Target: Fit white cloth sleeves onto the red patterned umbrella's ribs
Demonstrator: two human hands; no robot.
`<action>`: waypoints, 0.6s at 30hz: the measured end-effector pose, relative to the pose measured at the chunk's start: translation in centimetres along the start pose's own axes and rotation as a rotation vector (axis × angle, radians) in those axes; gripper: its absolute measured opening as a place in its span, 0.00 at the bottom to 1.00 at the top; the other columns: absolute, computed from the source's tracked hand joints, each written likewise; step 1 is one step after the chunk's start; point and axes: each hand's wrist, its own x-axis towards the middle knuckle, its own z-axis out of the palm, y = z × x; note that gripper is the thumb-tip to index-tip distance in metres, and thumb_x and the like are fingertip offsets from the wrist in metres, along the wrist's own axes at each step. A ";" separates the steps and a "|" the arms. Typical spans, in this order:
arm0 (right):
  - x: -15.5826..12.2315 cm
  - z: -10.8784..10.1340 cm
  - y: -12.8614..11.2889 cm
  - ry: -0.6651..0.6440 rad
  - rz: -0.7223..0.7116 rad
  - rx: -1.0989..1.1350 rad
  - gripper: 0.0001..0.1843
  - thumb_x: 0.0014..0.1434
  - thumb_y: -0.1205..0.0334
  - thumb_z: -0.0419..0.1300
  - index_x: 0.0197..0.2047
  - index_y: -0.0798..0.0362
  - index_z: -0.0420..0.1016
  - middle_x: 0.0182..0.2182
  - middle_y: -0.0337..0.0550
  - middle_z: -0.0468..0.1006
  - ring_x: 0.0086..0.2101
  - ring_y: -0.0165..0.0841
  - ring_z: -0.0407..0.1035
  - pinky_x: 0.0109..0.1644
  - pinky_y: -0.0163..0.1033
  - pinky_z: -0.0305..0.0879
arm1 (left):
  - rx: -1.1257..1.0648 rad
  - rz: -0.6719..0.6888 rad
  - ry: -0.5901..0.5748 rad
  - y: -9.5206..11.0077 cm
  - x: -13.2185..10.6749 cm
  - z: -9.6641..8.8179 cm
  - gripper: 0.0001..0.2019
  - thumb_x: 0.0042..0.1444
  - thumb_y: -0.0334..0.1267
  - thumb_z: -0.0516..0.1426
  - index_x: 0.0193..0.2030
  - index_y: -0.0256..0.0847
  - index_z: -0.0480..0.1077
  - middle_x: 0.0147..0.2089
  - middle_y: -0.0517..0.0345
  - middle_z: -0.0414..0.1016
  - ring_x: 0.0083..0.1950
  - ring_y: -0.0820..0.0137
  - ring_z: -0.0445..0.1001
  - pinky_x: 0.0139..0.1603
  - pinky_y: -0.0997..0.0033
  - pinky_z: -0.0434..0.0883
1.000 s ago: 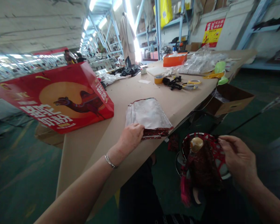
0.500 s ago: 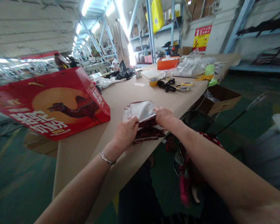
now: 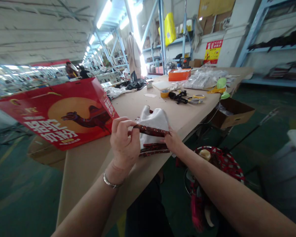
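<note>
A piece of fabric, white on one face with a dark red patterned edge, is stretched between my hands over the table. My left hand pinches the left end of its red edge between thumb and fingers, lifted a little. At the right end, my right hand grips the same edge, its fingertips partly hidden by the cloth. Under and in front of it lie more dark red patterned folds, close to the table's near edge. A bracelet circles my left wrist.
A red paper bag with a camel picture stands on the brown table at left. Further back are yellow tape, scissors, an orange box and plastic bags. Below the right edge sits a cardboard box.
My left hand has raised its end of the red edge and turned it. The white cloth, flat before, now bulges up behind that edge. The view has shifted slightly.
</note>
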 end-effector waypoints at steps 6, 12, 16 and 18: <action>-9.7 -3.9 0.9 0.116 -0.243 -0.381 0.29 0.55 0.70 0.50 0.61 0.54 0.59 0.54 0.53 0.71 0.54 0.41 0.65 0.59 0.49 0.61 | -0.654 -0.776 -0.240 3.8 -6.3 -0.7 0.03 0.51 0.33 0.58 0.33 0.39 0.67 0.28 0.63 0.71 0.25 0.75 0.72 0.20 0.77 0.71; -18.0 -6.3 2.9 0.259 0.099 -0.252 0.27 0.53 0.66 0.57 0.57 0.52 0.62 0.49 0.48 0.74 0.49 0.40 0.69 0.51 0.42 0.68 | -1.069 -1.308 -0.339 7.5 -12.4 0.4 0.12 0.47 0.40 0.65 0.33 0.39 0.67 0.27 0.63 0.72 0.25 0.75 0.71 0.21 0.78 0.71; -19.5 -6.6 1.2 0.426 0.392 0.343 0.14 0.50 0.55 0.65 0.39 0.50 0.71 0.34 0.41 0.78 0.34 0.35 0.72 0.37 0.36 0.69 | -0.930 -1.308 -0.734 8.1 -14.9 1.8 0.12 0.48 0.42 0.63 0.27 0.35 0.68 0.17 0.65 0.65 0.16 0.81 0.60 0.13 0.85 0.58; -19.7 -6.8 0.2 0.428 0.515 0.584 0.14 0.50 0.50 0.64 0.35 0.51 0.72 0.30 0.41 0.78 0.30 0.34 0.72 0.32 0.35 0.68 | -0.926 -1.295 -1.013 8.5 -15.4 2.2 0.14 0.48 0.42 0.62 0.22 0.35 0.66 0.15 0.64 0.63 0.15 0.82 0.58 0.12 0.85 0.55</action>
